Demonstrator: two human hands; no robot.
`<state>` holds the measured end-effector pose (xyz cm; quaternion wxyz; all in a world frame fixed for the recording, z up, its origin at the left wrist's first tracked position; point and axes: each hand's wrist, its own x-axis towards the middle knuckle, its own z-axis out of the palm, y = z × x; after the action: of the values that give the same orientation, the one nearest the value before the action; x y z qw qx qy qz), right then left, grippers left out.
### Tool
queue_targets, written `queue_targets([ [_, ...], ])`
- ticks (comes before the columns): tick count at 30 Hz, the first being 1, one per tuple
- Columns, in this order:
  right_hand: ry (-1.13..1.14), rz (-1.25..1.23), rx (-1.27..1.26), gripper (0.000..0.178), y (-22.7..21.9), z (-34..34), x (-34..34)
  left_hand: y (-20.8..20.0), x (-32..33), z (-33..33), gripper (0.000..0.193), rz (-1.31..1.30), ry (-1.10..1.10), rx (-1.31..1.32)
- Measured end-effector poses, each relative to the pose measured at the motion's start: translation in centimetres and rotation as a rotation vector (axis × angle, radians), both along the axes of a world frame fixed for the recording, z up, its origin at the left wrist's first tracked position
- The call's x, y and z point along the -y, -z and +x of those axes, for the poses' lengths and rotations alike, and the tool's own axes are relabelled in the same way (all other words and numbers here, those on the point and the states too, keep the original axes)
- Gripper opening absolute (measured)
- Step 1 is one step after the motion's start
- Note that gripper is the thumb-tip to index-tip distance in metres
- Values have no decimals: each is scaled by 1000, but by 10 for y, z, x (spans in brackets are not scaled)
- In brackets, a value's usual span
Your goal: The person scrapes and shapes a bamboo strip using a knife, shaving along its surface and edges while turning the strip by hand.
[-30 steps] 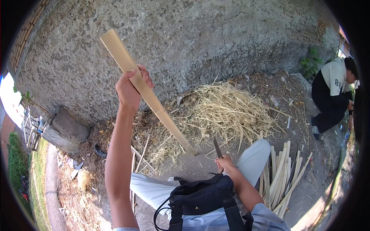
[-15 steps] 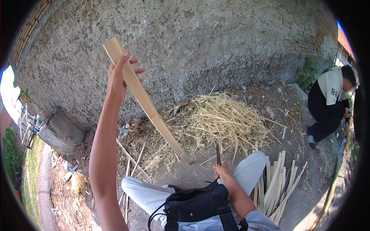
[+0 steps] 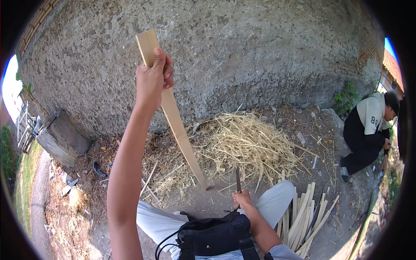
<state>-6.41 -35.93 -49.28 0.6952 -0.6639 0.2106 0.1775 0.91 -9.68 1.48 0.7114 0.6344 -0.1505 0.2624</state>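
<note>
Raised high in front of the wall, my left hand is wrapped round the upper part of a long pale split-bamboo strip. The strip slants down to the right, and its lower end rests on or just over the dirt near my knees. My right hand, low beside my right knee, grips the handle of a dark-bladed knife, whose blade points away from me. The knife stands apart from the strip. A black bag lies in my lap.
A heap of thin bamboo shavings lies ahead, below the rough wall. Cut bamboo strips are piled by my right leg. Another person sits at the far right. A stump-like block stands at the left.
My left hand has closed its fingers round the strip, and the strip's top has swung right and up to stand steeper. My right hand keeps its hold on the knife.
</note>
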Motion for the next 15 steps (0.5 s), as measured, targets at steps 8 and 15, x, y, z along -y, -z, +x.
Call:
queue_targets([
  [8, -14, 33, 41, 17, -7, -2, 0, 1, 22, -2, 44, 125, -90, 3],
  [15, -23, 23, -24, 18, -8, -1, 3, 5, 0, 7, 47, 74, -96, 28],
])
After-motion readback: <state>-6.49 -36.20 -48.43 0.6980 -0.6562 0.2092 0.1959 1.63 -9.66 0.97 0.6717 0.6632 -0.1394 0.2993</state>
